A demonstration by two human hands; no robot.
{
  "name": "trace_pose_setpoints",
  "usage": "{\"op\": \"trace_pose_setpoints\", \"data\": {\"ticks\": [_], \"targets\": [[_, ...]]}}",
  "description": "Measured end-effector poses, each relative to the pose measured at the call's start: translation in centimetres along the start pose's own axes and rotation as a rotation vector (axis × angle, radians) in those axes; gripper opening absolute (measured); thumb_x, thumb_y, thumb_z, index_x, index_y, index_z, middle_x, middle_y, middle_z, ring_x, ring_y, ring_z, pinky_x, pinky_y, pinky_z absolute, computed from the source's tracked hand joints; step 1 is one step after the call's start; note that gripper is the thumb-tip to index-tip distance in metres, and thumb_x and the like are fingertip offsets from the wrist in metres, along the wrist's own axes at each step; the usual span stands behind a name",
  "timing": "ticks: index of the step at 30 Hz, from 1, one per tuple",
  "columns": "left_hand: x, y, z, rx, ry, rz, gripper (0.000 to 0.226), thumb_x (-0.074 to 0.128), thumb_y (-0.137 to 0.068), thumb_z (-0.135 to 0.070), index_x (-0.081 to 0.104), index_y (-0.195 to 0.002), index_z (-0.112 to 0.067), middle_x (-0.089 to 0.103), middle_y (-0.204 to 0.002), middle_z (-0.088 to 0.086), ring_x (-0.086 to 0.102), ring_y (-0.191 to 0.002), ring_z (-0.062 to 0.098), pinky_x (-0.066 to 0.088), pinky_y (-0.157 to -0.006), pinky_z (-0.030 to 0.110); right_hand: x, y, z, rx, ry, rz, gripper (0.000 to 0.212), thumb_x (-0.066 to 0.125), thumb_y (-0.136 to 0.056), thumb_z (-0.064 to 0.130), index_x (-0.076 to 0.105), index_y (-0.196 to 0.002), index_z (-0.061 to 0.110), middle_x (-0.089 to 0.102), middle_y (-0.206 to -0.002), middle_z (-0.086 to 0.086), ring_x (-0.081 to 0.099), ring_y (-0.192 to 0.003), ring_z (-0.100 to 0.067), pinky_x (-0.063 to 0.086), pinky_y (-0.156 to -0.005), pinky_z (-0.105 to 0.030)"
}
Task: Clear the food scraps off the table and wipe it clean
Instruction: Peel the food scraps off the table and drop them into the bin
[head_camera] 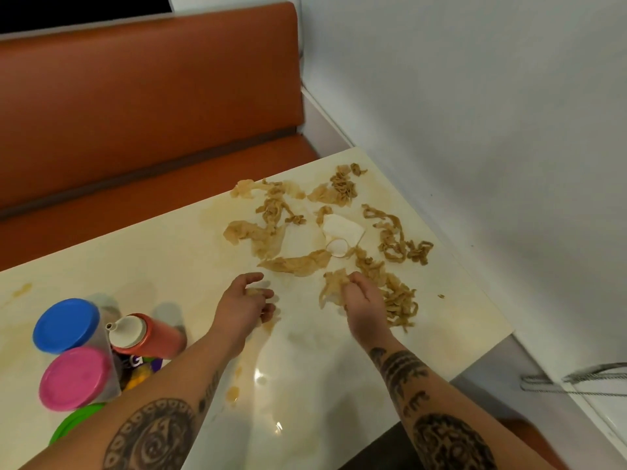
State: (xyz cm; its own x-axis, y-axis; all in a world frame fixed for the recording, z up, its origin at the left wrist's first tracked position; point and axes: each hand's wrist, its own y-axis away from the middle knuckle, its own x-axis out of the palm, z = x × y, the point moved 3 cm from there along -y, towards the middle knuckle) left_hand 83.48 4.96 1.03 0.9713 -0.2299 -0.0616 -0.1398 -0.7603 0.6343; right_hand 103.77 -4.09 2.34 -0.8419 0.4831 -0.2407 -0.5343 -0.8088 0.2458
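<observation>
Pinching a limp scrap with right hand, left hand curled around a small bit, messy bench underneath.

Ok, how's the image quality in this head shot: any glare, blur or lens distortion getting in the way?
Head view: bright lamp reflections glare off the glossy table near its front edge; wide-angle bending curves the table edge and the orange bench; the left hand and right hand look slightly soft; the scraps stay readable, though fine texture is smeared.

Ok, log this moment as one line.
right hand: gripping scrap | left hand: holds small scrap | table: scraps remain, unwiped
</observation>
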Motion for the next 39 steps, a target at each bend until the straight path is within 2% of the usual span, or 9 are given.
{"op": "trace_pose_setpoints", "data": {"ticks": [3, 7, 12, 15, 18, 23, 26, 33, 39], "targets": [[1.7, -0.5, -1.0, 0.071, -0.206, 0.001, 0.037, 0.049, -0.089, 0.001, 0.068, -0.108, -0.023, 0.069, -0.099, 0.007, 0.064, -0.076, 0.022, 0.057, -0.069, 0.036, -1.9, 0.7, 0.5, 0.092, -0.111, -0.048, 0.024, 0.041, -0.088, 0.02, 0.05, -0.066, 0.016, 0.05, -0.064, 0.006, 0.044, -0.06, -0.013, 0.041, -0.06, -0.036], [4.3, -1.9, -2.7, 0.181, -0.427, -0.041, 0.027, 0.065, -0.085, -0.021, 0.068, -0.111, -0.029, 0.071, -0.102, 0.003, 0.064, -0.078, 0.02, 0.052, -0.067, 0.032, -3.8, 1.3, 0.3, 0.166, -0.063, -0.141, 0.005, 0.049, -0.078, 0.036, 0.052, -0.078, 0.032, 0.053, -0.08, 0.007, 0.057, -0.08, -0.027, 0.051, -0.084, -0.055], [7.1, -5.0, -3.3, 0.357, -0.88, 0.0, 0.05, 0.067, -0.093, -0.035, 0.06, -0.141, -0.025, 0.067, -0.128, 0.007, 0.066, -0.109, 0.028, 0.046, -0.079, 0.027, -4.4, 1.7, -1.1, 0.275, -0.474, -0.207, 0.018, 0.053, -0.082, 0.026, 0.061, -0.074, 0.012, 0.061, -0.067, -0.005, 0.054, -0.063, -0.02, 0.034, -0.052, -0.029], [7.2, -6.1, -2.4, 0.363, -1.048, -0.017, 0.03, 0.063, -0.096, -0.031, 0.072, -0.124, -0.026, 0.067, -0.114, 0.008, 0.067, -0.099, 0.03, 0.056, -0.08, 0.036, -4.3, 2.1, -1.6, 0.297, -0.61, -0.197, 0.019, 0.056, -0.083, 0.025, 0.061, -0.088, 0.007, 0.064, -0.074, -0.009, 0.063, -0.064, -0.018, 0.033, -0.051, -0.027], [6.7, -6.1, -1.6, 0.414, -1.175, -0.047, 0.022, 0.054, -0.101, -0.029, 0.073, -0.109, -0.023, 0.056, -0.106, 0.004, 0.061, -0.096, 0.028, 0.057, -0.08, 0.045, -4.2, 2.0, -2.5, 0.337, -0.62, -0.229, 0.015, 0.06, -0.091, 0.012, 0.057, -0.077, 0.013, 0.06, -0.068, -0.005, 0.057, -0.061, -0.018, 0.035, -0.048, -0.026], [5.5, -5.5, -0.8, 0.482, -0.877, -0.038, 0.018, 0.048, -0.103, -0.022, 0.061, -0.092, -0.015, 0.05, -0.105, 0.003, 0.055, -0.092, 0.027, 0.044, -0.08, 0.035, -3.6, 0.4, -2.8, 0.407, -0.465, -0.262, 0.007, 0.052, -0.093, 0.007, 0.055, -0.09, 0.012, 0.057, -0.075, -0.006, 0.061, -0.067, -0.025, 0.042, -0.052, -0.03], [4.0, -4.5, -0.6, 0.384, -0.513, -0.065, 0.024, 0.046, -0.099, -0.024, 0.048, -0.075, -0.018, 0.05, -0.08, 0.0, 0.049, -0.072, 0.028, 0.037, -0.064, 0.034, -2.5, -1.5, -2.9, 0.359, -0.257, -0.225, 0.018, 0.045, -0.101, 0.016, 0.059, -0.112, 0.016, 0.056, -0.088, -0.005, 0.058, -0.079, -0.025, 0.049, -0.056, -0.028], [0.3, -2.2, 0.9, 0.253, -0.173, -0.189, 0.017, 0.049, -0.086, -0.029, 0.055, -0.077, -0.015, 0.059, -0.078, 0.004, 0.051, -0.073, 0.022, 0.043, -0.069, 0.039, 1.2, -5.2, -2.4, 0.197, 0.563, 0.025, 0.052, 0.056, -0.099, 0.051, 0.05, -0.134, 0.014, 0.059, -0.13, -0.009, 0.059, -0.117, -0.03, 0.05, -0.096, -0.04], [-1.6, -1.1, 2.1, 0.197, -0.035, -0.178, 0.024, 0.057, -0.076, -0.041, 0.046, -0.07, -0.021, 0.044, -0.068, 0.001, 0.041, -0.069, 0.02, 0.034, -0.066, 0.038, 3.2, -5.7, -3.2, 0.201, 0.889, 0.108, 0.043, 0.048, -0.104, 0.042, 0.038, -0.132, 0.01, 0.05, -0.128, -0.016, 0.059, -0.112, -0.035, 0.051, -0.088, -0.043]]}}
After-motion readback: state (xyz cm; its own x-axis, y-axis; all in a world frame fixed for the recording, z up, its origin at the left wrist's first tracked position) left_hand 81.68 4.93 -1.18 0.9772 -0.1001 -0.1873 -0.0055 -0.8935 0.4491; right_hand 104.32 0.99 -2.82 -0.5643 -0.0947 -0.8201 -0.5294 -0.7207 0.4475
